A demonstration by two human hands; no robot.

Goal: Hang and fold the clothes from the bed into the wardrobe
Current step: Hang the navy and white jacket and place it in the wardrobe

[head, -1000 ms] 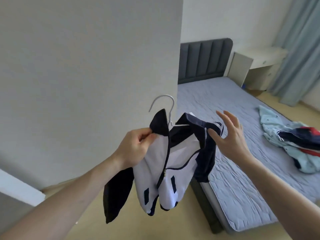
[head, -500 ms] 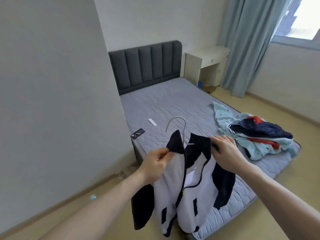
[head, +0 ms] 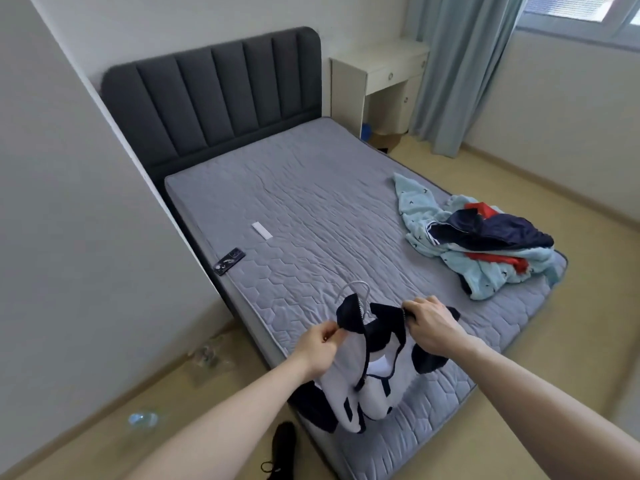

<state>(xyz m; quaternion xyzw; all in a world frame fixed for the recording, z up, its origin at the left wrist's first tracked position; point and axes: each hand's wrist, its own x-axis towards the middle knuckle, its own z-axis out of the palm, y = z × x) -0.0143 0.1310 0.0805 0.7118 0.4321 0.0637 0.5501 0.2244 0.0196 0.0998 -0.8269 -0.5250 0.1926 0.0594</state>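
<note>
Navy and white cloth: one small zip jacket [head: 367, 375] hangs between my two hands, on one white hanger [head: 356, 289] whose hook rises above the collar.
My left hand [head: 320, 346]: thumb and fingers pinch the jacket's left collar edge.
My right hand [head: 429, 323]: fingers curled round the right shoulder of the jacket, gripping it.
Where the jacket is: held up over the near corner of the bed [head: 311, 209], its hem hanging past the mattress edge.
Clothes left: one heap [head: 485, 244] on the bed's far right side, pale blue, navy and red pieces tangled; I cannot count them apart.
On the mattress: one dark phone [head: 229, 261] at the left edge, one white strip [head: 262, 231] near it.
Floor: one black shoe [head: 282, 452] below the jacket, one plastic bottle [head: 142, 419] to the left.
Beyond: one white desk [head: 381, 77] beside the headboard, one curtain [head: 460, 71].
</note>
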